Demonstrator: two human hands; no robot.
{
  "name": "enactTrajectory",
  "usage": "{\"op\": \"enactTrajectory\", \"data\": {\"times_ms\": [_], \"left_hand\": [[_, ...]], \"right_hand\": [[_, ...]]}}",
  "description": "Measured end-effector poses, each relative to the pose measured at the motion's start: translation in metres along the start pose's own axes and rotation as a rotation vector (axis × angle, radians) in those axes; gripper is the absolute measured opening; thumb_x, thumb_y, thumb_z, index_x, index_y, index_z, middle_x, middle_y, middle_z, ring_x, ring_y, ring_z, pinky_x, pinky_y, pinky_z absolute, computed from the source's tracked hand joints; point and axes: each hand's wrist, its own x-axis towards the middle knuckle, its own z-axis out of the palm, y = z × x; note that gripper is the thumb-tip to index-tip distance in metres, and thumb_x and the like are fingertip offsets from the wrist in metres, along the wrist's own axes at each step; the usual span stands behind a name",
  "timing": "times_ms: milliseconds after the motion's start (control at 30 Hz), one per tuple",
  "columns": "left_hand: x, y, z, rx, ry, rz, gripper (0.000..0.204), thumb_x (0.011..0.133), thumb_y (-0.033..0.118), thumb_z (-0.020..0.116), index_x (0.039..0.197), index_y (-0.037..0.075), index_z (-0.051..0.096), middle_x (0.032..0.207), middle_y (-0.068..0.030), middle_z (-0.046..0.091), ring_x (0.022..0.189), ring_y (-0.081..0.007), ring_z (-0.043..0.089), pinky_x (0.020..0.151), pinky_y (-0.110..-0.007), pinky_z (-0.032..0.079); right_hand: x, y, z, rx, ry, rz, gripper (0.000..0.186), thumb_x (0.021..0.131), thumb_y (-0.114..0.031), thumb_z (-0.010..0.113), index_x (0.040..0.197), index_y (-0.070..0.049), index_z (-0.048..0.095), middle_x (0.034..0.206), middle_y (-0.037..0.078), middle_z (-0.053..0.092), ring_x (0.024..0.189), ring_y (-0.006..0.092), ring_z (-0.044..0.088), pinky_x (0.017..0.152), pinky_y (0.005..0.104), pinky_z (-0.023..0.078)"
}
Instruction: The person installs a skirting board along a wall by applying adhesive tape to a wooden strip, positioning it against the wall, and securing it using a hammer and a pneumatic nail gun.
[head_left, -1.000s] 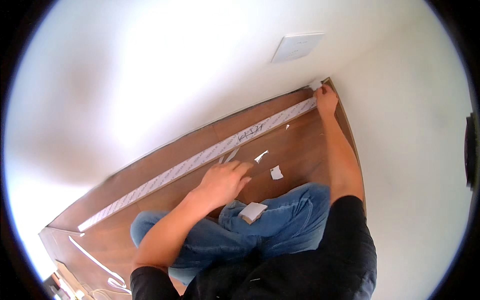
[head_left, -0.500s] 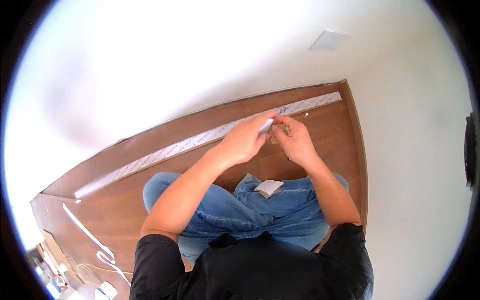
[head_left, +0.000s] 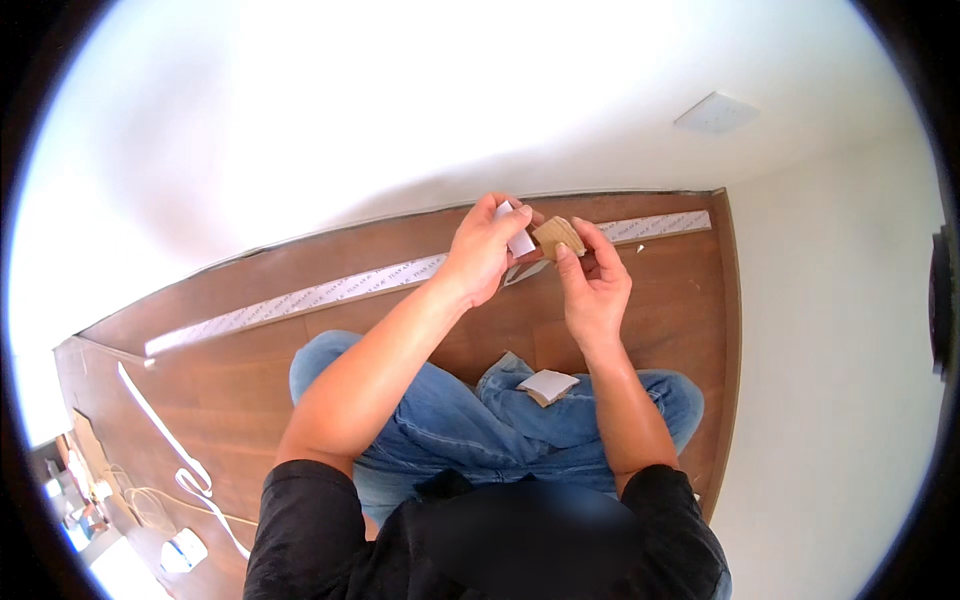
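My left hand [head_left: 485, 250] is closed on a small white square piece [head_left: 517, 238] in front of me. My right hand [head_left: 598, 295] pinches a small tan, wood-patterned piece [head_left: 555, 233] just beside it. A long strip [head_left: 380, 281] with a printed white backing lies on the floor behind both hands, parallel to the back wall. A white-topped square piece with a tan edge [head_left: 548, 385] rests on my jeans between my forearms. A few small scraps lie near the strip, partly hidden by my hands.
A brown wood floor [head_left: 670, 290] meets white walls [head_left: 820, 330] behind and right, with a skirting edge [head_left: 729, 280] at the right. A wall plate [head_left: 716, 112] sits above. A curled white ribbon [head_left: 160, 425], cardboard [head_left: 90, 440] and clutter [head_left: 75, 510] lie lower left.
My right hand has left the corner and moved leftward to meet my left hand, which rose. The two pieces, bunched between my fingers half a second ago, now show side by side, slightly higher.
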Motion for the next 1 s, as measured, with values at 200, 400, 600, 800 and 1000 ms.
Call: {"op": "enactTrajectory", "data": {"times_ms": [200,400,600,800,1000], "left_hand": [[0.001,-0.010,0.015,-0.021,-0.126,0.065,0.018,0.109,0.022,0.057,0.123,0.011,0.055,0.125,-0.0094,0.065,0.114,-0.0205,0.063,0.097,-0.041,0.052],[-0.001,-0.020,0.019,-0.027,-0.146,0.098,0.028,0.112,0.026,0.053,0.133,0.009,0.054,0.129,-0.0094,0.063,0.114,-0.0187,0.060,0.096,-0.037,0.050],[-0.002,-0.018,0.020,0.151,-0.192,0.130,0.031,0.112,0.026,0.051,0.136,0.007,0.055,0.128,-0.0053,0.062,0.112,-0.0167,0.060,0.097,-0.035,0.051],[0.003,-0.012,0.010,0.395,-0.185,0.162,0.032,0.111,0.029,0.055,0.135,0.007,0.057,0.121,-0.0026,0.063,0.111,-0.0136,0.061,0.098,-0.032,0.053],[-0.001,0.002,0.016,0.581,-0.162,0.141,0.032,0.110,0.028,0.057,0.134,0.006,0.061,0.115,-0.0021,0.065,0.110,-0.0119,0.061,0.102,-0.031,0.053]], "right_hand": [[-0.001,0.004,-0.001,0.005,0.038,0.116,0.020,0.097,-0.001,0.071,0.117,0.003,0.071,0.113,0.007,0.071,0.092,0.0103,0.066,0.080,0.0249,0.055],[0.004,0.003,-0.004,-0.113,0.078,-0.032,0.015,0.098,-0.002,0.071,0.112,0.002,0.072,0.104,0.008,0.070,0.084,0.0101,0.066,0.075,0.0251,0.054],[0.006,-0.005,-0.011,0.068,0.075,0.134,0.017,0.098,-0.002,0.071,0.114,0.002,0.073,0.099,0.008,0.072,0.080,0.0110,0.066,0.071,0.0264,0.054],[0.013,-0.011,-0.017,-0.012,-0.018,0.208,0.017,0.100,-0.005,0.069,0.113,0.003,0.075,0.096,0.007,0.074,0.078,0.0104,0.067,0.070,0.0251,0.053],[0.015,-0.012,-0.019,0.034,-0.005,0.305,0.018,0.100,-0.007,0.071,0.112,0.004,0.076,0.092,0.007,0.075,0.076,0.0104,0.068,0.069,0.0251,0.056]]}}
